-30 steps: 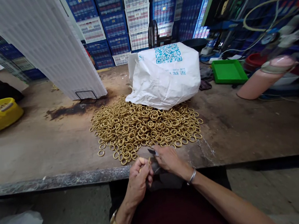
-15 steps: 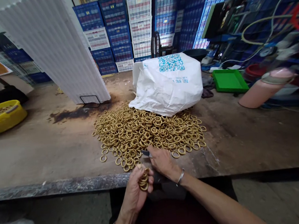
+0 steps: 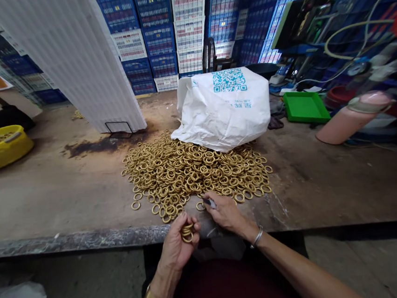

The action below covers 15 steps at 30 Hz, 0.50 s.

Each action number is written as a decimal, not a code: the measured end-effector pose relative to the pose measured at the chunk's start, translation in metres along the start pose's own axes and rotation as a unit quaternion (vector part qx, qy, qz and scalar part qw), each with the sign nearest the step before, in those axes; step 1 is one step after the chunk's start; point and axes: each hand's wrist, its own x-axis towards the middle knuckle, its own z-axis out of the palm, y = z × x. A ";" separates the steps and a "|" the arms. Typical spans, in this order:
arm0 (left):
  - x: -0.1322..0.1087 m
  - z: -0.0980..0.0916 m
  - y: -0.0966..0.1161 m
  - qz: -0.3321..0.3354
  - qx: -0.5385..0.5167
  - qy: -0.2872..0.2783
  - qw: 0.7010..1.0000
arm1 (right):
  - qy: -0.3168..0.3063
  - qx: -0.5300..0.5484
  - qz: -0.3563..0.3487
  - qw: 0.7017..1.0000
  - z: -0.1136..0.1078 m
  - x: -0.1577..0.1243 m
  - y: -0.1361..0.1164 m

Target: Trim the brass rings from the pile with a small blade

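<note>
A loose pile of brass-coloured rings (image 3: 186,171) lies on the worktable. In front of it, my left hand (image 3: 178,244) is closed around several brass rings (image 3: 187,233), which show between thumb and curled fingers. My right hand (image 3: 228,214) rests at the pile's near edge, closed on a small dark knife-like blade (image 3: 210,202); its handle is hidden in the palm. A single ring (image 3: 200,206) lies just left of the right fingertips. The two hands are apart.
A white printed sack (image 3: 226,113) lies over the back of the pile. To the left stand a tall white corrugated block (image 3: 81,62) and a yellow tub (image 3: 4,156). At right are a green tray (image 3: 307,107) and a tilted pink bottle (image 3: 352,120). Stacked crates (image 3: 158,40) fill the background.
My right hand with the blade has moved right, away from my left hand. The left hand still holds rings and has barely moved. The view has tilted slightly.
</note>
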 end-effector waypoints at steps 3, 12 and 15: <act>-0.001 0.001 0.002 0.000 -0.013 0.000 1.000 | -0.017 -0.040 -0.003 0.999 -0.001 0.002 -0.007; -0.005 0.005 0.005 0.022 0.065 0.008 0.998 | -0.068 -0.090 0.030 0.993 -0.006 0.009 -0.017; -0.004 0.004 0.002 0.039 0.110 0.030 0.993 | -0.076 -0.095 0.042 0.992 -0.007 0.013 -0.018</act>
